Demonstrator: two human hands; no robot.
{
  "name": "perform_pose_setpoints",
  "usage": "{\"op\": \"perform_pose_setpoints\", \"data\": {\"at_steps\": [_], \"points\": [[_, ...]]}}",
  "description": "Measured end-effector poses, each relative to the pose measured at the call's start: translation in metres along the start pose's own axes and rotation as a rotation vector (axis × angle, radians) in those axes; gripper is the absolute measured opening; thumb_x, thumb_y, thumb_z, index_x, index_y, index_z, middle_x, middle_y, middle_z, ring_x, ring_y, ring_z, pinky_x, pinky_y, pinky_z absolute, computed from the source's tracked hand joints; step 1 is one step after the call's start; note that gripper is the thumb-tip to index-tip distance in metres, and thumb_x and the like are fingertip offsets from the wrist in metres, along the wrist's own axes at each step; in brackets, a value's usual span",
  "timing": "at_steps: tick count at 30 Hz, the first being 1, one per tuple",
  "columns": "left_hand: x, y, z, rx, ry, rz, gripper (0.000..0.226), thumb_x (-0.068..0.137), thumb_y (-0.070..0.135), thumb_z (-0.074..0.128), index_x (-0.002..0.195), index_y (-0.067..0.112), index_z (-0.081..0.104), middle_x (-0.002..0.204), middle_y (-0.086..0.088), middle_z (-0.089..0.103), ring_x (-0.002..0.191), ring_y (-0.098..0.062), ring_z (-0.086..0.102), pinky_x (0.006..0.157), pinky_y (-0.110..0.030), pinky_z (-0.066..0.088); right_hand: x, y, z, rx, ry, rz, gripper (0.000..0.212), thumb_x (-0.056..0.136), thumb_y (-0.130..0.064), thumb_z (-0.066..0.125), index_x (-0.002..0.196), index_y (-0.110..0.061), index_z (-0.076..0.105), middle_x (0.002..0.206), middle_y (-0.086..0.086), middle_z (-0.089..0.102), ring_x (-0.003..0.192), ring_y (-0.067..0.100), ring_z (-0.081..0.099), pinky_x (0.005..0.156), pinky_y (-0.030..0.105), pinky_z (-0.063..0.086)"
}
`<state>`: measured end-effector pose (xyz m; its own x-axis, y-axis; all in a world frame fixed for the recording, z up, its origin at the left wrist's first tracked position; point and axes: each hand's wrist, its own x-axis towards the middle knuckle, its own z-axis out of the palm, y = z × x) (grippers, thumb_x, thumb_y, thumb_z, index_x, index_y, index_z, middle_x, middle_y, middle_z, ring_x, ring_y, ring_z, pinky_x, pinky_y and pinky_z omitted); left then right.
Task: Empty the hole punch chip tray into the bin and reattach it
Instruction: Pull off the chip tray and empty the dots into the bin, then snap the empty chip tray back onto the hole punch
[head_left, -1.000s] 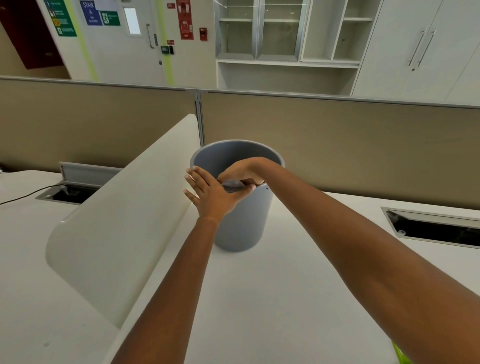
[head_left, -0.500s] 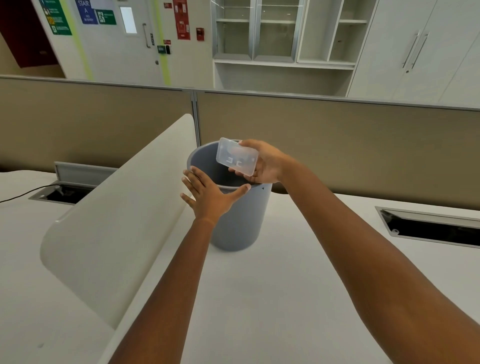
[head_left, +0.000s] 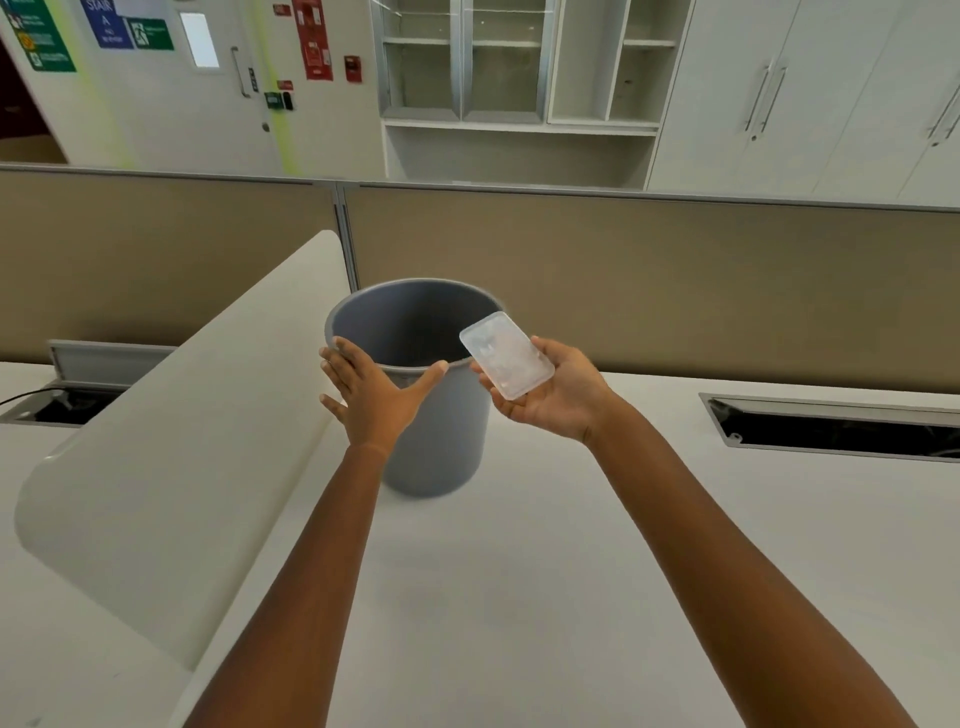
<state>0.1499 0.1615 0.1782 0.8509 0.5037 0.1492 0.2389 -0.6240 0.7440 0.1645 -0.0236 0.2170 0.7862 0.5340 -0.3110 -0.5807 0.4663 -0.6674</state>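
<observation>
A grey round bin (head_left: 436, 447) stands on the white desk (head_left: 519, 597) in the middle of the view. My right hand (head_left: 556, 400) holds a clear plastic chip tray (head_left: 506, 362) just right of the bin's rim, tilted, its flat face turned up toward me. My left hand (head_left: 371, 395) rests against the bin's near-left rim with fingers spread and the thumb on the rim. The hole punch itself is out of view.
A white curved divider panel (head_left: 171, 452) slants along the desk to the left of the bin. Open cable troughs sit at the far left (head_left: 57, 405) and far right (head_left: 831, 426). A tan partition wall (head_left: 623, 280) backs the desk.
My right hand came up out of the bin's mouth with the tray, then drew back to the right of the rim and turned the tray face up. My left hand stayed on the bin.
</observation>
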Motion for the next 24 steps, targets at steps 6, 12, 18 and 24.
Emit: {"op": "perform_pose_setpoints", "data": {"at_steps": [6, 12, 18, 24], "points": [[-0.055, -0.002, 0.023, -0.212, 0.155, 0.039, 0.092, 0.088, 0.040, 0.052, 0.145, 0.001, -0.009, 0.157, -0.017, -0.003, 0.145, -0.031, 0.001, 0.117, -0.047, 0.005, -0.046, 0.037, -0.048, 0.099, 0.114, 0.020, 0.031, 0.096, -0.030, 0.035, 0.112, -0.005, 0.046, 0.107, 0.022, 0.057, 0.090, 0.033, 0.059, 0.063, 0.036, 0.059], [-0.136, -0.007, 0.074, -0.456, 0.007, 0.087, 0.051, 0.096, 0.022, 0.040, 0.142, 0.005, 0.026, 0.150, -0.016, 0.030, 0.138, -0.030, 0.031, 0.111, -0.038, 0.030, -0.078, 0.081, -0.083, 0.184, 0.222, 0.050, 0.030, 0.097, -0.025, 0.034, 0.098, -0.004, 0.056, 0.099, 0.023, 0.059, 0.084, 0.035, 0.059, 0.058, 0.039, 0.060], [-0.187, -0.015, 0.115, -0.952, -0.677, -0.495, 0.065, 0.094, 0.051, 0.013, 0.122, 0.010, 0.055, 0.115, -0.014, 0.065, 0.110, -0.031, 0.058, 0.095, -0.042, 0.046, -0.109, 0.113, -0.112, 0.184, 0.305, 0.073, 0.032, 0.098, -0.024, 0.033, 0.114, -0.004, 0.052, 0.105, 0.022, 0.060, 0.088, 0.033, 0.061, 0.057, 0.036, 0.060], [-0.219, -0.022, 0.135, -1.364, -0.877, -0.769, 0.067, 0.091, 0.057, 0.013, 0.108, 0.013, 0.060, 0.092, -0.013, 0.074, 0.098, -0.032, 0.059, 0.080, -0.041, 0.050, -0.132, 0.136, -0.123, 0.249, 0.306, 0.023, 0.034, 0.096, -0.020, 0.039, 0.122, -0.001, 0.051, 0.123, 0.021, 0.055, 0.095, 0.032, 0.060, 0.056, 0.035, 0.060]]}}
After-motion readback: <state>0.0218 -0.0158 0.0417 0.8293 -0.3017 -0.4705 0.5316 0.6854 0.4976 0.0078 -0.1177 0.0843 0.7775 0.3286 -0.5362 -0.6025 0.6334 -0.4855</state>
